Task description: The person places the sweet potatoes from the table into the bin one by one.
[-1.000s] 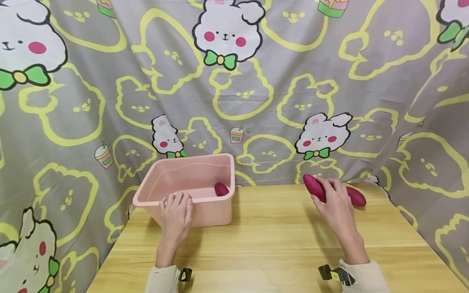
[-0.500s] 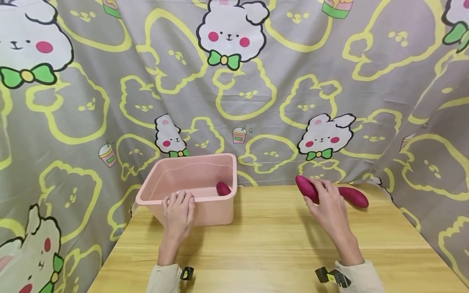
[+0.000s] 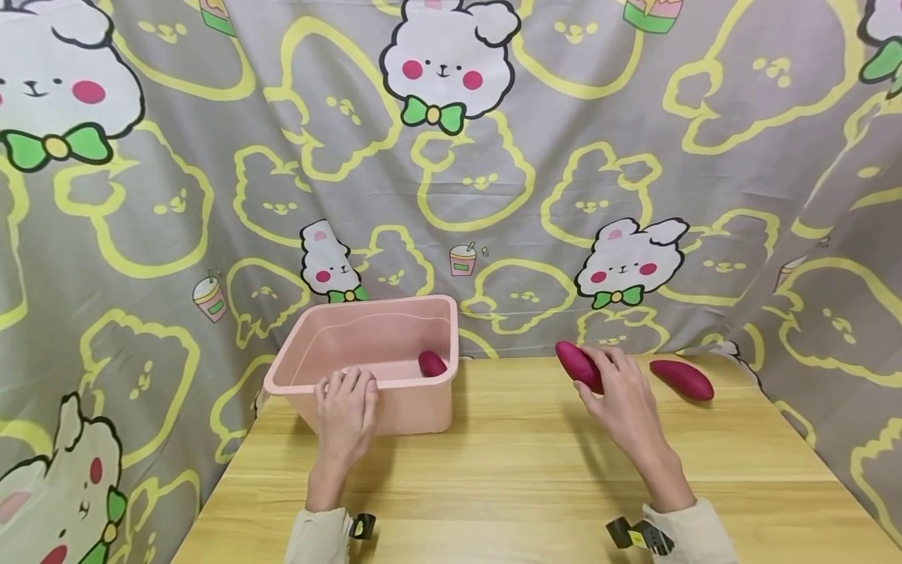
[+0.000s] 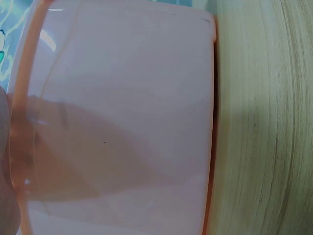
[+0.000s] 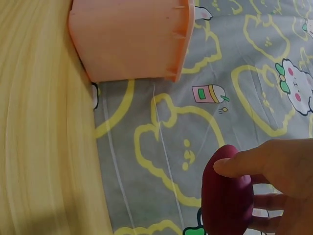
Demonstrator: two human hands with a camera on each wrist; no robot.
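A pink plastic bin [image 3: 416, 409] stands at the left of the table, with one purple-red sweet potato [image 3: 431, 363] inside by its right wall. My left hand [image 3: 345, 411] grips the bin's near rim, fingers curled over it; the left wrist view is filled by the bin's side wall [image 4: 127, 98]. Between thumb and fingers, my right hand [image 3: 623, 399] holds a second sweet potato [image 3: 576, 365], raised above the table. The right wrist view shows the thumb lying across this sweet potato [image 5: 226, 200]. A third sweet potato [image 3: 682, 379] lies on the table to the right of that hand.
The wooden table [image 3: 521, 470] runs back to a grey curtain [image 3: 486, 196] printed with rabbits and yellow outlines. The bin's back rim comes close to the curtain. Wood shows between the bin and my right hand.
My right hand has moved left with the sweet potato, opening a gap to the one on the table. My left hand stays on the bin's rim. The head view has shifted slightly.
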